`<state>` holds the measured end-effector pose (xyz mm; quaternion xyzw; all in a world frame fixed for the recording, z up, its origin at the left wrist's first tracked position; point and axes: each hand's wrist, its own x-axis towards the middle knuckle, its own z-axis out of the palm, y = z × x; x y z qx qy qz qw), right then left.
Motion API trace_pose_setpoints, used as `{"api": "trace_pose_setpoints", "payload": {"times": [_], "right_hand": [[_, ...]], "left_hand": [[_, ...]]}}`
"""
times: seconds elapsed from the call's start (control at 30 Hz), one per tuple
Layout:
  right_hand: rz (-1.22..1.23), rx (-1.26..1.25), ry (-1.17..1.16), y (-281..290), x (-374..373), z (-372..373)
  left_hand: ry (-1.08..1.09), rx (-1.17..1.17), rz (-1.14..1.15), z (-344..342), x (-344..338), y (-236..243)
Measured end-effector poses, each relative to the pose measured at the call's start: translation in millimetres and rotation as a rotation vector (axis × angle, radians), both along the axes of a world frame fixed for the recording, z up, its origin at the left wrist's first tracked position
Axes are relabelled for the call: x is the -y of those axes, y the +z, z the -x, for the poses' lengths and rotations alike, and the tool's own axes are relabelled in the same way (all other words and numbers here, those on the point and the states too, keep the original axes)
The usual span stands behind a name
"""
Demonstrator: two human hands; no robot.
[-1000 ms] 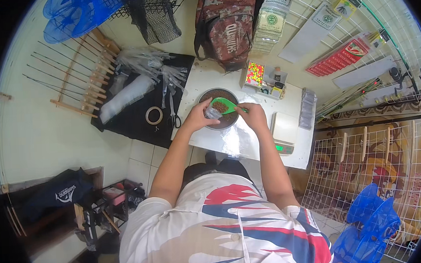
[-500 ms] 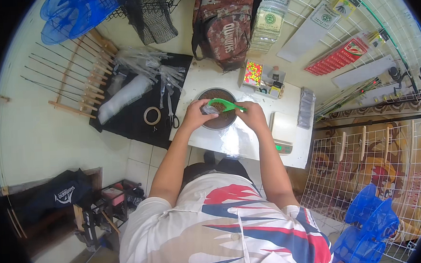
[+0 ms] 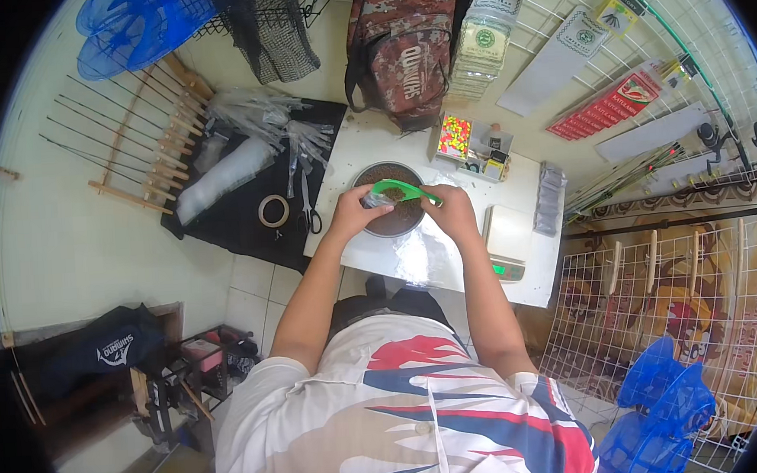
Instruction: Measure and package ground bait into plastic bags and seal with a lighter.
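left hand [image 3: 353, 213]: pinching a clear bag [image 3: 374, 199], fill unclear
right hand [image 3: 451, 209]: grasping a green scoop [image 3: 410, 191] by its handle, tip at the bag
pellets [image 3: 405, 221]: some in the scoop, seemingly not yet tipped out; plenty in the bowl [image 3: 389, 236] beneath both grips
counts: one scoop, held bag, bowl; one scale [image 3: 510, 239] right of the grips, one tape roll [image 3: 285, 219] left

Bright light glares off the white tabletop [image 3: 412, 253].
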<state>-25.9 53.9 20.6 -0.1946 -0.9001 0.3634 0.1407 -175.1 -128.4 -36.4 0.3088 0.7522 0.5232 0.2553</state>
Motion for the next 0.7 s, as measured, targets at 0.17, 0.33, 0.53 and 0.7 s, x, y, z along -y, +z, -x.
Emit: {"api": "trace_pose_setpoints", "payload": {"times": [0.17, 0.33, 0.53, 0.7], "right_hand": [[-0.046, -0.015, 0.002, 1.4, 1.2, 1.8], [-0.01, -0.084, -0.049, -1.8, -0.1, 0.8], [-0.046, -0.124, -0.023, 0.1, 4.1, 3.1], [-0.03, -0.119, -0.043, 1.7, 8.0, 4.6]], "left_hand": [[0.004, 0.046, -0.031, 0.3, -0.1, -5.8], [0.047, 0.049, -0.027, -5.1, -3.1, 13.1], [0.071, 0.001, -0.046, -4.0, -0.4, 0.9], [0.072, 0.009, -0.097, -5.2, 1.2, -5.7]]}}
